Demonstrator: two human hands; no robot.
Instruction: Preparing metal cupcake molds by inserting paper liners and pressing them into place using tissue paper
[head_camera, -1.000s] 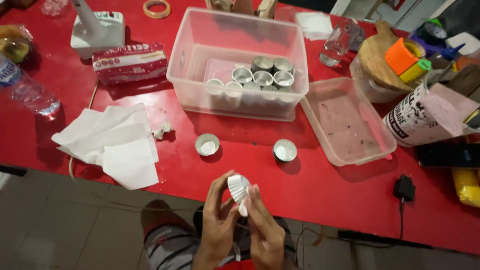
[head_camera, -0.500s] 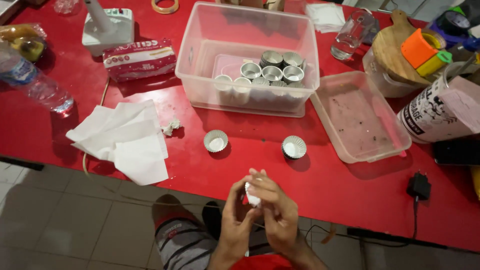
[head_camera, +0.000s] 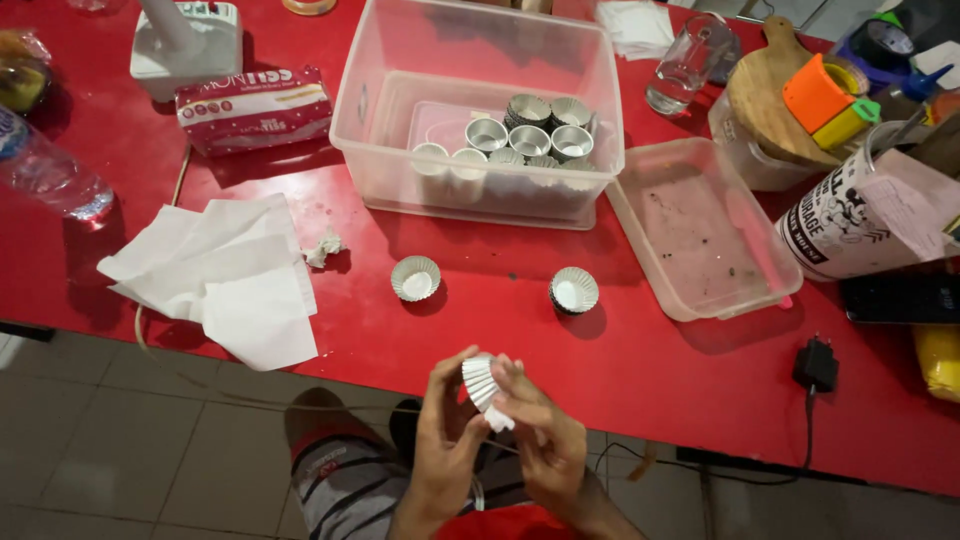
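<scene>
Red worktop (head_camera: 650, 360) fills the view. My left hand (head_camera: 445, 440) and right hand (head_camera: 540, 435) both pinch a fluted tin mould (head_camera: 480, 380) held at the near edge. Two more moulds (head_camera: 415, 278) sit apart before a clear tub (head_camera: 480, 110), beside white tissues (head_camera: 220, 275).

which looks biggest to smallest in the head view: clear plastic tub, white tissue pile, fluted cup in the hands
1. clear plastic tub
2. white tissue pile, clearly smaller
3. fluted cup between the left hand and right hand, smallest although nearest the camera
</scene>
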